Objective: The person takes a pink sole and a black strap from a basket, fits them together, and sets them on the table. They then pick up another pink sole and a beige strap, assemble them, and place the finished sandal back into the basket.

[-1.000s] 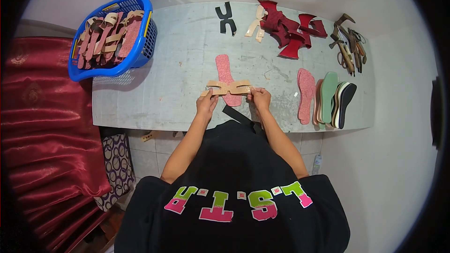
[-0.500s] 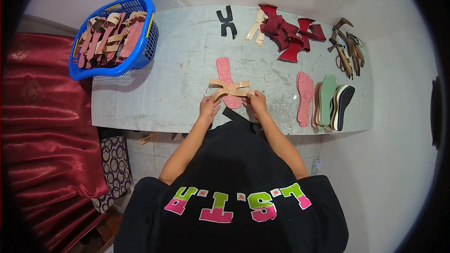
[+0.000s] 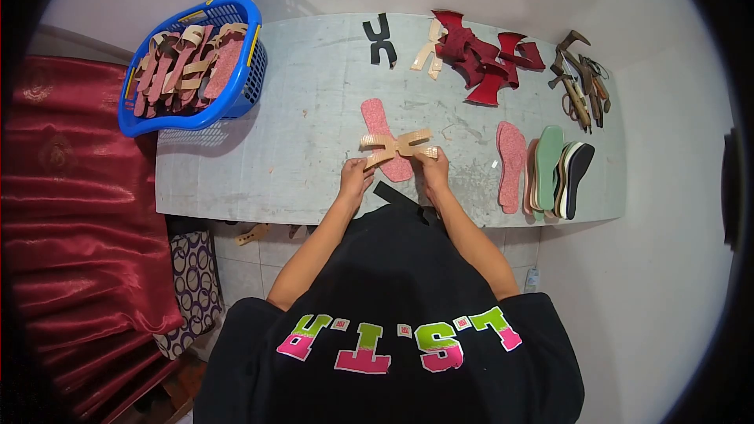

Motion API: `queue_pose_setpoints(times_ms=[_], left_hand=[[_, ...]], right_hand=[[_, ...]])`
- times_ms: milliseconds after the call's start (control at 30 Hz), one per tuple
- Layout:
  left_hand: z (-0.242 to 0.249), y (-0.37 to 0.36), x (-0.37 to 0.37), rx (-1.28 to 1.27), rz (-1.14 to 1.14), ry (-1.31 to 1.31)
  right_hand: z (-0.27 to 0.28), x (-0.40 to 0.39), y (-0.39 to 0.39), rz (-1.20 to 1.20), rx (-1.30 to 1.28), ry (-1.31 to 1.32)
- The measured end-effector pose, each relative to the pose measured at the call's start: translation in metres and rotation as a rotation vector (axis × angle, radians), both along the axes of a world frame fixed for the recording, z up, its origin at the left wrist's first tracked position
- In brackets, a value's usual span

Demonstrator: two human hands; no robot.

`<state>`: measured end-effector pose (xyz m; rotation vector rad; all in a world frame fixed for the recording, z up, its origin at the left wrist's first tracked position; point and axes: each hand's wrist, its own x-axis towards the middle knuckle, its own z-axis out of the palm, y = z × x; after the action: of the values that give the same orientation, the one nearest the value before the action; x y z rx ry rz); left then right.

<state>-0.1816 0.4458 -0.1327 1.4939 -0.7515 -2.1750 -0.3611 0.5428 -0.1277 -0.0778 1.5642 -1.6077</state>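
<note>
Over a pink speckled insole (image 3: 375,116) lies a tan, H-shaped sandal strap (image 3: 402,144), across the insole's lower half. My left hand (image 3: 356,180) pinches the strap's lower left end. At its lower right end, my right hand (image 3: 433,171) grips the strap between thumb and fingers. The strap's upper two ends are free and stick out to both sides. Part of the insole is hidden beneath the strap. A black strip (image 3: 395,193) lies at the table edge between my forearms.
A blue basket (image 3: 255,47) full of strapped pink soles stands at the left. Black straps (image 3: 382,41), a cream strap (image 3: 425,53) and dark red straps (image 3: 471,55) lie at the back. Hammers and tools (image 3: 580,86), a pink insole (image 3: 510,165) and stacked soles (image 3: 550,157) are at the right.
The strap has shifted right and slightly up over the insole, with both hands still on its lower ends. The insole has tilted a little, its lower end going right.
</note>
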Motion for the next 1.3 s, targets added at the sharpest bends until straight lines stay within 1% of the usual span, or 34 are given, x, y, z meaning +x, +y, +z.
queue_pose_setpoints(times_ms=[33,67,100,133,167,233,267,300,333,367,400,433,467,533,600,667,700,733,800,833,867,900,933,967,1000,1067,1100,1167,1200,1267,1300], left_hand=[[-0.007,-0.002,0.002,-0.075,-0.037,-0.083],[-0.013,-0.004,0.006,-0.075,-0.036,-0.083],[-0.019,-0.009,0.010,-0.152,-0.096,-0.169],[-0.019,-0.011,0.011,-0.229,-0.155,-0.256],[-0.020,-0.009,0.009,-0.229,-0.155,-0.256],[-0.009,-0.003,-0.001,-0.608,0.030,-0.480],[-0.001,-0.003,-0.004,-0.609,0.028,-0.480],[0.023,-0.004,-0.010,-0.720,0.013,-0.333],[0.041,-0.006,-0.015,-0.826,-0.003,-0.183],[0.051,-0.008,-0.019,-0.826,-0.006,-0.184],[0.057,-0.011,-0.023,-0.735,-0.080,0.013],[0.060,-0.016,-0.027,-0.639,-0.151,0.208],[0.062,-0.021,-0.028,-0.642,-0.151,0.210],[0.056,-0.031,-0.026,-0.291,-0.358,0.266],[0.048,-0.027,-0.025,-0.288,-0.329,0.253],[0.040,-0.024,-0.021,-0.068,0.129,0.413],[0.030,-0.025,-0.018,-0.008,0.223,0.384],[0.022,-0.024,-0.014,-0.007,0.226,0.383],[0.007,-0.018,-0.005,0.094,0.147,0.251],[0.001,-0.015,-0.001,0.087,0.060,0.271],[0.003,-0.011,-0.001,0.088,0.060,0.270],[0.008,-0.005,-0.004,0.078,0.020,0.134],[0.007,-0.002,-0.006,0.067,-0.022,-0.003],[-0.004,-0.002,-0.008,-0.010,-0.014,0.072],[-0.017,-0.001,-0.010,-0.010,-0.016,0.071],[-0.033,0.000,-0.014,-0.265,-0.088,0.007],[-0.029,0.002,-0.016,-0.265,-0.088,0.007],[-0.010,0.003,-0.023,-0.161,-0.033,-0.003],[-0.007,0.001,-0.023,-0.163,-0.032,-0.003],[-0.001,-0.004,-0.023,-0.043,0.049,0.084],[0.001,-0.005,-0.022,-0.042,0.048,0.084]], right_hand=[[0.002,-0.002,-0.001,-0.080,-0.074,-0.001],[0.004,-0.003,-0.001,-0.161,-0.147,-0.002],[0.018,-0.004,-0.002,-0.204,-0.215,-0.088],[0.030,-0.006,-0.004,-0.203,-0.216,-0.087],[0.042,-0.007,-0.006,-0.192,-0.253,-0.131],[0.047,-0.012,-0.010,-0.184,-0.292,-0.173],[0.047,-0.016,-0.014,-0.085,-0.247,-0.078],[0.047,-0.019,-0.017,0.012,-0.201,0.016],[0.050,-0.020,-0.020,0.008,-0.200,0.014],[0.056,-0.020,-0.026,0.124,-0.227,0.094],[0.059,-0.020,-0.031,0.241,-0.253,0.174],[0.060,-0.020,-0.038,0.286,-0.245,0.234],[0.062,-0.020,-0.043,0.286,-0.247,0.236],[0.070,-0.018,-0.051,0.499,-0.244,0.433],[0.071,-0.016,-0.050,0.485,-0.240,0.425],[0.065,-0.016,-0.046,0.323,0.040,1.121],[0.069,-0.016,-0.041,0.189,0.075,1.228],[0.063,-0.018,-0.036,0.192,0.074,1.227],[0.042,-0.023,-0.025,0.174,0.215,1.021],[0.026,-0.026,-0.021,0.269,0.270,0.822],[0.003,-0.026,-0.018,0.270,0.272,0.821],[-0.023,-0.025,-0.013,0.369,0.333,0.792],[-0.021,-0.021,-0.009,0.466,0.395,0.760],[-0.020,-0.014,-0.004,0.425,0.423,0.904],[-0.021,-0.014,-0.004,0.423,0.424,0.903],[-0.024,-0.013,-0.003,0.399,0.352,0.821],[-0.028,-0.013,-0.003,0.398,0.352,0.821],[-0.037,-0.014,-0.008,0.323,0.327,0.479],[-0.034,-0.012,-0.009,0.324,0.325,0.479],[-0.027,-0.009,-0.010,0.252,0.295,0.715],[-0.024,-0.007,-0.009,0.251,0.296,0.715]])
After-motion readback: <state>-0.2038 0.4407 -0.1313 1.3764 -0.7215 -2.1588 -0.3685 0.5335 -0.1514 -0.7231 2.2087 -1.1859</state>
